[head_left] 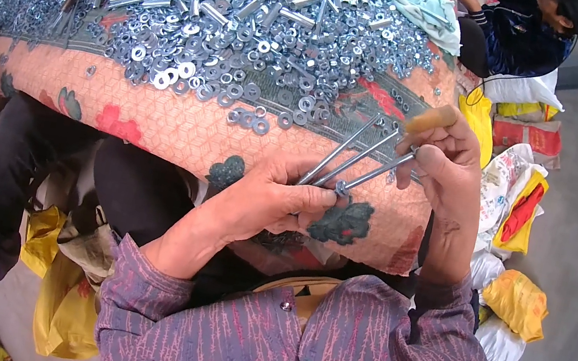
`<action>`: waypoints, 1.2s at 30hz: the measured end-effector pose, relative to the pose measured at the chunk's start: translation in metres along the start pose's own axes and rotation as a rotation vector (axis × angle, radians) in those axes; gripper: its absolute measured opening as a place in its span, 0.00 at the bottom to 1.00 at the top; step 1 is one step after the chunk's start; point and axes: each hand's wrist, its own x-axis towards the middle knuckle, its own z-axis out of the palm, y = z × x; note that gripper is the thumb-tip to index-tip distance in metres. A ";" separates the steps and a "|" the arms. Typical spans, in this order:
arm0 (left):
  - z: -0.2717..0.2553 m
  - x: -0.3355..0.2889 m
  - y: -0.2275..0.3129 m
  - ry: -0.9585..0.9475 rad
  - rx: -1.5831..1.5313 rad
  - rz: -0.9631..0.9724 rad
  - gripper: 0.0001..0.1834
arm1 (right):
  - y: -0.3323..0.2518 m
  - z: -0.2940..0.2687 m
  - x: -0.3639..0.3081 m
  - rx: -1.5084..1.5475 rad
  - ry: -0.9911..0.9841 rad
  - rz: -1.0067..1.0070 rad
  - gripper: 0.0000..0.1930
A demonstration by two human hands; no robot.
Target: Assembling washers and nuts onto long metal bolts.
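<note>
Between the left hand (272,197) and the right hand (450,159), three slim metal rods (357,158) fan out above a floral tablecloth (183,123); the left thumb and fingers clamp their lower ends; the right thumb and fingers, one wearing a tan finger cover (431,119), pinch the far end of the nearest rod; farther in, flat washers (170,75) lie before a heap of silvery tubes (214,13); a pale-blue rag (428,13) rests at the heap's right; beyond it is a co-worker (522,40).

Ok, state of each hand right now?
Left hand: closed, holding three slender silvery metal rods.
Right hand: closed, fingers pinching one rod's far end.
</note>
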 end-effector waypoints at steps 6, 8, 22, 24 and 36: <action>0.000 0.004 -0.005 0.052 0.010 0.026 0.12 | 0.018 0.017 -0.009 0.152 -0.035 0.130 0.06; 0.001 0.003 -0.002 0.027 -0.008 0.041 0.11 | 0.023 0.032 -0.016 0.161 -0.051 0.156 0.05; 0.006 0.007 -0.001 0.223 0.057 0.252 0.09 | 0.018 0.031 -0.016 -0.047 0.027 -0.021 0.09; 0.007 0.004 0.000 0.252 0.115 0.225 0.08 | 0.013 0.032 -0.016 -0.105 0.023 0.016 0.10; 0.007 0.004 -0.001 0.298 0.074 0.298 0.08 | 0.019 0.012 -0.013 0.021 -0.042 0.007 0.16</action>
